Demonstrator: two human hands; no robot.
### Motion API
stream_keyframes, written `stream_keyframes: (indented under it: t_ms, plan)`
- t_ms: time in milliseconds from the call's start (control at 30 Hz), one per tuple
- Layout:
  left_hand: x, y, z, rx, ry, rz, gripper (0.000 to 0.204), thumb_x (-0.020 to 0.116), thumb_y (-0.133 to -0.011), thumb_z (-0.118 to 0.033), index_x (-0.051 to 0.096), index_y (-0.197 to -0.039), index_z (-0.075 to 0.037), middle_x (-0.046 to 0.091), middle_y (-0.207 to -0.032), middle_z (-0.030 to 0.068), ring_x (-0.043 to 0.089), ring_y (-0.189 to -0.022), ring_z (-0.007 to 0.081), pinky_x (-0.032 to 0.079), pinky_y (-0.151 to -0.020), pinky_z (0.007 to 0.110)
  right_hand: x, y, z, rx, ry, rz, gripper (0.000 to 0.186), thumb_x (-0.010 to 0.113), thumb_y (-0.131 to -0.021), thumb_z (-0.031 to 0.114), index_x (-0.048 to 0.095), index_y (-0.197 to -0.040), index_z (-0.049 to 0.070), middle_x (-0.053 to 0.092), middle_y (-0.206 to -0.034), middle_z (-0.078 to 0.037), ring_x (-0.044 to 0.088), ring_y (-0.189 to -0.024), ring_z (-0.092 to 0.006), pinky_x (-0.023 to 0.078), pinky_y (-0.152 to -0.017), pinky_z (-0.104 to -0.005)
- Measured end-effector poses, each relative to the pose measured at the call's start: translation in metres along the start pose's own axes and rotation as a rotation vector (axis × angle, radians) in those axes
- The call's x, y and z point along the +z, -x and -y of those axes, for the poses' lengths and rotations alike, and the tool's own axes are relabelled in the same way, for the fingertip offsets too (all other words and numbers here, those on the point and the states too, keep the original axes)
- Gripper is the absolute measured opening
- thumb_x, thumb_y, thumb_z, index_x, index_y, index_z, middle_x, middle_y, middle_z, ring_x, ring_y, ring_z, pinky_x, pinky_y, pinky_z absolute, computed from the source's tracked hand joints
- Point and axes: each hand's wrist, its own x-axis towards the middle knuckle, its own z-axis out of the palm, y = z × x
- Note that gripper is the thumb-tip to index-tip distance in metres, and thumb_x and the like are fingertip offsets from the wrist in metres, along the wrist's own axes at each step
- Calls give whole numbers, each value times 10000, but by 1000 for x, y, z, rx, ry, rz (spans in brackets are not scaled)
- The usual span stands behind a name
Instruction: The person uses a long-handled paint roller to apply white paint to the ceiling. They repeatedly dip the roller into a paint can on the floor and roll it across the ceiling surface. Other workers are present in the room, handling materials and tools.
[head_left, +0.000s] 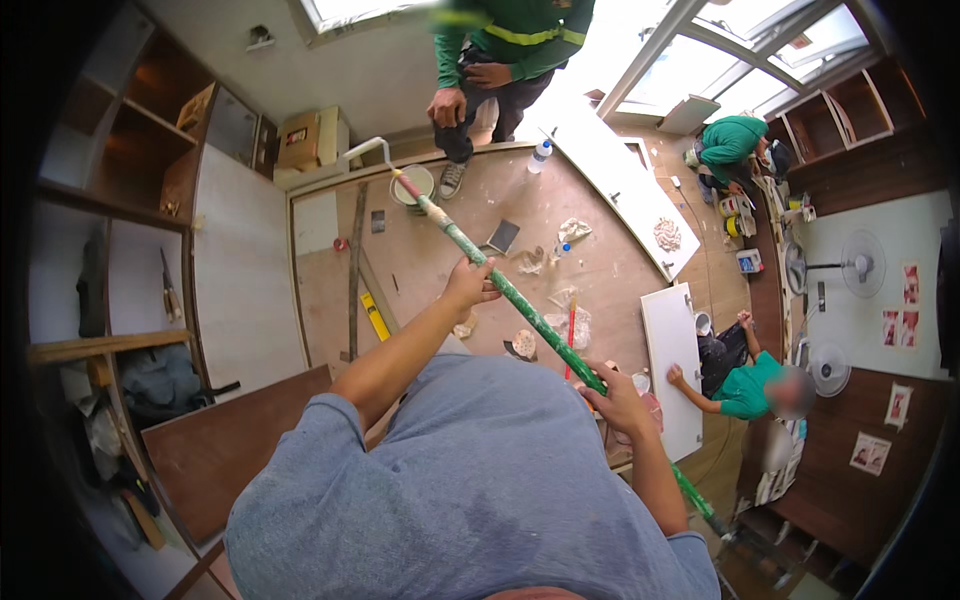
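A long green pole (525, 310), splashed with white paint, slants across in front of me from lower right to upper left. My left hand (470, 287) is closed round its middle. Lower down, nearer my body, my right hand (615, 395) also grips it. At the far end a bent wire paint roller frame (383, 148) with a red and tan handle is fixed to the pole. Its white roller head (360, 150) hangs beside a white bucket (425, 182) on the brown work surface. The pole's near end runs past my right forearm.
A person in green (520, 50) stands beyond the bucket; two others work at the right. A water bottle (540, 156), dark sanding block (503, 236), yellow spirit level (376, 316) and red stick (571, 335) lie or stand around. White panels (672, 345) and shelving (145, 140) flank me.
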Motion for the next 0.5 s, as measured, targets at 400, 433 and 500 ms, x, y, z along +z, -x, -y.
stream_keyframes:
  t_ms: [400, 433, 500]
  plan:
    - [-241, 4, 103, -180, -577, -249, 377, 688, -931, -222, 664, -1233, 1, 723, -923, 140, 705, -746, 212, 588, -626, 346, 127, -198, -11, 110, 306, -5, 621, 713, -876, 191, 533, -1450, 36, 684, -1133, -308, 664, -1069, -454, 518, -926, -485]
    - [-264, 17, 114, -210, -574, -301, 343, 678, -934, -204, 670, -1208, 2, 719, -890, 131, 700, -731, 213, 581, -604, 348, 135, -211, -7, 127, 317, 2, 627, 715, -873, 193, 532, -1454, 45, 683, -1139, -309, 662, -1075, -453, 517, -932, -490]
    - [-308, 36, 133, -287, -531, -381, 294, 658, -941, -178, 668, -1179, -4, 710, -846, 114, 688, -694, 207, 564, -565, 347, 146, -238, 3, 157, 348, 12, 641, 720, -867, 198, 529, -1464, 62, 679, -1152, -311, 659, -1089, -451, 513, -943, -499]
